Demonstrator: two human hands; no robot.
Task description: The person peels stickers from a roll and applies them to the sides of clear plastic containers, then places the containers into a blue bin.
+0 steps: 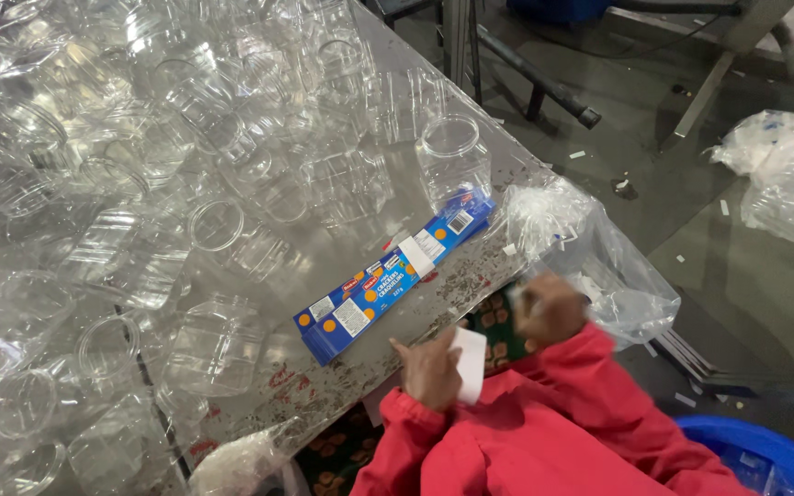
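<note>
At the near edge of a scuffed tabletop [470,276], a person in red sleeves [544,432] works with both hands just off the surface. Left hand [431,370] holds a small white slip [470,365], its grip clamped on the slip's left edge. Right hand [549,310], blurred, is beside a clear plastic bag [599,262] that hangs off the tabletop's right corner; whether its grip is together or apart cannot be told. Just beyond the left hand lies a long blue carton [388,280], flat and angled from near left to far right. A heap of clear plastic jars [140,184] covers the left and far parts of the tabletop, one jar [452,156] upright just beyond the carton's far end. More clear bags [783,170] lie on the floor at far right, and a blue tub [765,455] sits at near right.
</note>
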